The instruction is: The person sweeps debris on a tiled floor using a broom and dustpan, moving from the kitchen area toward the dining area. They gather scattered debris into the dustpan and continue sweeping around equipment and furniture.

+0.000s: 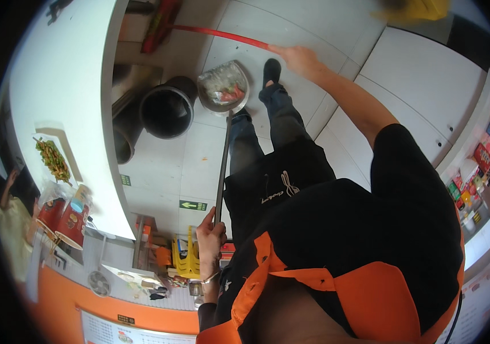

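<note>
My right hand (300, 60) grips the red handle (223, 37) of a broom. The broom's red head (157, 32) is at the upper left, near the base of the white counter. In my left hand (210, 236) is the dark upright handle (223, 172) of a long-handled dustpan (245, 92). Clear plastic film and red and greenish scraps (227, 88) lie inside the pan. It sits low by my feet, beside a round black bin (166, 112) whose inside looks mostly dark.
Another dark bin (123, 144) stands under the white counter (68, 86), which bears skewered food (53, 161) and red paper containers (72, 223). White cabinets (425, 77) line my right. A yellow object (421, 9) is blurred at the top. Across the counter stands a person (15, 241).
</note>
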The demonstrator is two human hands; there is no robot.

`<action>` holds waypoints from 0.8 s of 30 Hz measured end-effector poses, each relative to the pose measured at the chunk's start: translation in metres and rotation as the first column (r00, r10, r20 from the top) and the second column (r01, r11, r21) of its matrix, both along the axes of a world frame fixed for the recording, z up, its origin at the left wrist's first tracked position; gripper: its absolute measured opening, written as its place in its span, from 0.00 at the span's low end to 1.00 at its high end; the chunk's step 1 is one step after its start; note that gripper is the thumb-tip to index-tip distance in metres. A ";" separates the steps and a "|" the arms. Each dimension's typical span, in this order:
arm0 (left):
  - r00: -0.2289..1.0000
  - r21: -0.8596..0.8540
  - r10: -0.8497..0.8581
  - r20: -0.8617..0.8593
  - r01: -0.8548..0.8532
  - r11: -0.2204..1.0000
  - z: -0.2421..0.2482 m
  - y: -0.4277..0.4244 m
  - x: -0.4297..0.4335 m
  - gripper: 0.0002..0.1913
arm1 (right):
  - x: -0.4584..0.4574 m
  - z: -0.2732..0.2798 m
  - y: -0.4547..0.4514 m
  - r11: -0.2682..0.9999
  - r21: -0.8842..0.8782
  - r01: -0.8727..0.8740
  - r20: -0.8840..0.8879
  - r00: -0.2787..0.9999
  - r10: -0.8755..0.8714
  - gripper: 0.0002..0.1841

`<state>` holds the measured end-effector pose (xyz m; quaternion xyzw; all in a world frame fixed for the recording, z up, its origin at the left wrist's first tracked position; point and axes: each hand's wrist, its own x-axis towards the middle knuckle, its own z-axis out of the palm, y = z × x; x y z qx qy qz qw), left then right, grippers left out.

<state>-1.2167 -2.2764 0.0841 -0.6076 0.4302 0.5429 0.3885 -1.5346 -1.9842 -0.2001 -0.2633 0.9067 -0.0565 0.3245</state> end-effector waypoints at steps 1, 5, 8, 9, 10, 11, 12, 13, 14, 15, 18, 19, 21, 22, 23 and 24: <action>0.999 0.007 -0.027 -0.031 0.027 1.000 0.006 -0.003 0.002 0.29 | 0.013 -0.005 0.010 0.999 -0.036 0.036 0.018 0.999 -0.035 0.27; 0.978 0.017 -0.182 -0.101 0.185 0.983 0.021 -0.023 0.013 0.29 | 0.070 0.038 0.085 0.986 0.103 0.128 0.016 0.991 -0.130 0.31; 0.955 0.025 -0.276 -0.105 0.281 0.960 0.032 -0.046 0.022 0.29 | 0.143 0.089 0.132 0.892 0.365 0.268 0.123 0.935 -0.332 0.32; 0.958 0.037 -0.264 -0.112 0.269 0.962 0.037 -0.054 0.024 0.29 | 0.168 0.103 0.143 0.863 0.401 0.306 0.123 0.916 -0.381 0.32; 0.951 0.024 -0.267 -0.153 0.274 0.961 0.041 -0.056 0.026 0.28 | 0.193 0.113 0.157 0.851 0.393 0.348 0.117 0.899 -0.422 0.32; 0.946 0.010 -0.293 -0.137 0.297 0.955 0.048 -0.063 0.027 0.28 | 0.220 0.124 0.165 0.831 0.423 0.362 0.099 0.893 -0.440 0.30; 0.939 0.018 -0.299 -0.171 0.307 0.952 0.054 -0.070 0.028 0.28 | 0.248 0.135 0.172 0.797 0.441 0.413 0.116 0.854 -0.507 0.29; 0.932 0.022 -0.316 -0.176 0.324 0.946 0.060 -0.075 0.028 0.28 | 0.276 0.147 0.179 0.780 0.458 0.426 0.111 0.843 -0.526 0.29; 0.927 0.016 -0.342 -0.153 0.348 0.937 0.065 -0.078 0.029 0.28 | 0.297 0.157 0.185 0.743 0.521 0.420 0.145 0.815 -0.562 0.28; 0.926 0.022 -0.332 -0.182 0.342 0.940 0.068 -0.080 0.029 0.28 | 0.321 0.170 0.189 0.699 0.573 0.427 0.172 0.772 -0.612 0.28; 0.934 0.026 -0.310 -0.177 0.319 0.947 0.073 -0.083 0.029 0.28 | 0.385 0.215 0.197 0.656 0.569 0.496 0.181 0.702 -0.688 0.26; 0.928 0.010 -0.319 -0.194 0.326 0.945 0.072 -0.082 0.028 0.28 | 0.400 0.228 0.200 0.640 0.577 0.507 0.199 0.673 -0.712 0.25; 0.919 0.004 -0.351 -0.177 0.358 0.934 0.067 -0.081 0.024 0.28 | 0.426 0.253 0.208 0.628 0.566 0.534 0.190 0.657 -0.729 0.24; 0.904 0.003 -0.387 -0.182 0.394 0.919 0.062 -0.081 0.020 0.29 | 0.434 0.265 0.211 0.620 0.455 0.640 0.173 0.619 -0.766 0.23; 0.909 0.017 -0.354 -0.221 0.367 0.930 0.058 -0.080 0.017 0.29 | 0.440 0.278 0.213 0.587 0.379 0.716 0.178 0.566 -0.805 0.22; 0.917 0.004 -0.341 -0.210 0.349 0.937 0.051 -0.073 0.014 0.30 | 0.444 0.283 0.216 0.527 0.325 0.786 0.175 0.497 -0.850 0.21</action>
